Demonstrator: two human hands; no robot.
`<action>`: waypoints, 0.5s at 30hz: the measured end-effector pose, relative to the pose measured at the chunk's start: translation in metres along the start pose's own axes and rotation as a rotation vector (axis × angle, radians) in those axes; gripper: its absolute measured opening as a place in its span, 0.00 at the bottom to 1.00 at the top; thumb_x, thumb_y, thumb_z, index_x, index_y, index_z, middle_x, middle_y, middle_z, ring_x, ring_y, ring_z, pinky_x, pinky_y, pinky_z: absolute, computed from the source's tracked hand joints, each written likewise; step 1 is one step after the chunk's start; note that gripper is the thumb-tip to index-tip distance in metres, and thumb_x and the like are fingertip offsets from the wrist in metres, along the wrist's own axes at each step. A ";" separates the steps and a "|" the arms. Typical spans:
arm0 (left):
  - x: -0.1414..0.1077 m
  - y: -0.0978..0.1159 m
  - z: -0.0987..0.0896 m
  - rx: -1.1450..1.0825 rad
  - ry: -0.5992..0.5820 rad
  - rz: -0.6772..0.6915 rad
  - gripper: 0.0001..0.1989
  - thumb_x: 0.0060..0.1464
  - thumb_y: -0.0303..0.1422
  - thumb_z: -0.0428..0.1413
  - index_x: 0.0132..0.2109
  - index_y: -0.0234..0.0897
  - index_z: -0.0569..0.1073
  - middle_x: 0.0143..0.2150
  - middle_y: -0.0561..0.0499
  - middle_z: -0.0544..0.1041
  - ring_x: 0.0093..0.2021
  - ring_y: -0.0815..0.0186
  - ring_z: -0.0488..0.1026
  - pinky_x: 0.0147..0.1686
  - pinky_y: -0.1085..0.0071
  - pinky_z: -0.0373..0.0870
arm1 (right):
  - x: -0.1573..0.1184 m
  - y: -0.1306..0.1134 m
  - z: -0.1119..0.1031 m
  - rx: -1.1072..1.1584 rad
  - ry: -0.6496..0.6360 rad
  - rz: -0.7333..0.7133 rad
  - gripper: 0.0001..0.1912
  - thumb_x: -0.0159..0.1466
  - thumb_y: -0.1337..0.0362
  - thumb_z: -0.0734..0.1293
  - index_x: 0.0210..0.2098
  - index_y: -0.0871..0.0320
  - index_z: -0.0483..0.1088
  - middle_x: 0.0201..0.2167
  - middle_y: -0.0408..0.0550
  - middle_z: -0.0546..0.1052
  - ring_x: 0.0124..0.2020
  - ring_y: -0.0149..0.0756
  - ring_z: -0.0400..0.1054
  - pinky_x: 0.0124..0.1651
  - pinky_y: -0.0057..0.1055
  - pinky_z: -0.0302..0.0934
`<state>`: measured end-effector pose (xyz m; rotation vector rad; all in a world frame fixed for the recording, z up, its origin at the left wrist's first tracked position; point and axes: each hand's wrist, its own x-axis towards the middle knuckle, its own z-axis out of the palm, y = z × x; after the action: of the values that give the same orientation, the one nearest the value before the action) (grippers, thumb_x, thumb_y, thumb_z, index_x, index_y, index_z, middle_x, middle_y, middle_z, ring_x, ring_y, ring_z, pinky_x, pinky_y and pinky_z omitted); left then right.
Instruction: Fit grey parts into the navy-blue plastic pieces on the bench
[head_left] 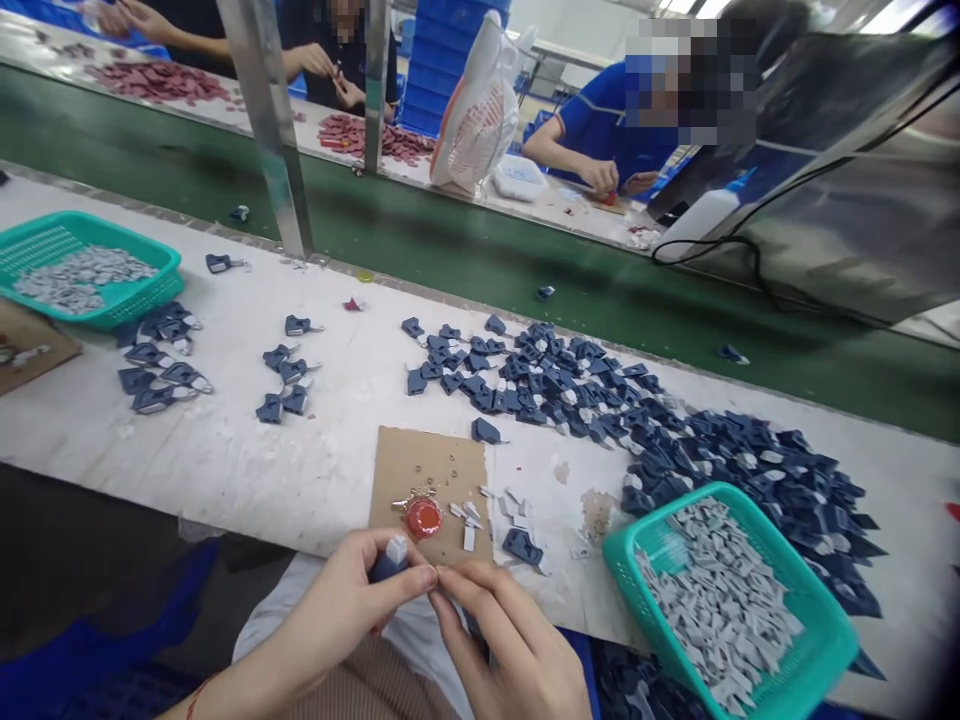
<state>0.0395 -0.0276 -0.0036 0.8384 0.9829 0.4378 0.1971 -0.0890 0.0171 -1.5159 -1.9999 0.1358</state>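
White worktable [315,460] runs along a green conveyor belt [465,260], with other people in blue shirts busy at the far side. At the near edge, close to six o'clock in the view, the left hand [352,610] pinches a small dark-blue plastic part [390,563] between thumb and forefinger; the piece is stubby, navy in colour, with a pale grey insert showing at its upper end. Its long axis stands roughly upright, tilted slightly toward one o'clock, grey tip pointing up and away from the person. The left hand comes in from about eight o'clock, palm turned inward, fingers curled around the part. The right hand [510,650] enters from about five o'clock, thumb and forefinger pressed together at the tip, meeting the left thumb just beside the part; whether something tiny sits between those fingertips cannot be told. Just past the hands, toward twelve o'clock, lies a brown cardboard square [427,470] carrying a small red round dish [424,517], a few tiny metal rings and some loose grey inserts. At about three o'clock a teal basket [630,560] holds a heap of grey inserts, and behind it a broad pile of dark-blue parts [660,420] spreads across the table. Toward ten o'clock sits a second teal basket [150,290] with grey pieces, and small clusters of assembled blue parts [161,375] lie near it.
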 end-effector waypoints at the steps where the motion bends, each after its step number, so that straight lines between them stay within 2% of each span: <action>1: 0.000 -0.001 -0.001 -0.002 0.005 -0.002 0.21 0.46 0.50 0.63 0.28 0.36 0.70 0.17 0.61 0.58 0.19 0.73 0.53 0.19 0.75 0.53 | 0.001 -0.002 0.000 -0.041 -0.011 -0.023 0.06 0.66 0.69 0.64 0.41 0.59 0.73 0.35 0.49 0.80 0.36 0.33 0.77 0.41 0.25 0.73; 4: 0.001 -0.005 -0.004 -0.018 0.005 -0.016 0.21 0.46 0.50 0.62 0.29 0.36 0.70 0.17 0.61 0.58 0.19 0.74 0.54 0.19 0.75 0.53 | 0.006 -0.005 0.000 -0.099 -0.040 -0.037 0.07 0.67 0.70 0.62 0.41 0.59 0.72 0.34 0.49 0.80 0.35 0.34 0.76 0.39 0.27 0.73; 8: -0.002 -0.004 -0.012 -0.067 -0.042 -0.021 0.20 0.49 0.49 0.62 0.37 0.35 0.72 0.21 0.60 0.60 0.20 0.75 0.56 0.20 0.76 0.57 | 0.015 0.002 -0.001 -0.004 -0.087 0.050 0.06 0.67 0.69 0.63 0.41 0.57 0.71 0.35 0.47 0.79 0.36 0.33 0.76 0.39 0.26 0.71; 11: -0.007 0.001 -0.022 -0.148 -0.029 0.006 0.22 0.50 0.51 0.60 0.41 0.36 0.72 0.28 0.57 0.66 0.24 0.73 0.64 0.25 0.74 0.63 | 0.028 0.012 -0.002 0.058 -0.146 0.118 0.05 0.66 0.69 0.64 0.40 0.56 0.70 0.37 0.46 0.77 0.39 0.33 0.75 0.40 0.26 0.69; 15: -0.011 0.005 -0.033 -0.212 0.043 0.051 0.21 0.49 0.49 0.63 0.42 0.38 0.72 0.38 0.52 0.73 0.32 0.68 0.74 0.33 0.71 0.70 | 0.043 0.021 0.002 0.034 -0.232 0.129 0.05 0.66 0.70 0.63 0.38 0.56 0.70 0.36 0.46 0.76 0.38 0.34 0.73 0.39 0.28 0.68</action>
<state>0.0055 -0.0179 -0.0035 0.6653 0.9374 0.5948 0.2071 -0.0431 0.0238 -1.6713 -2.0628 0.4138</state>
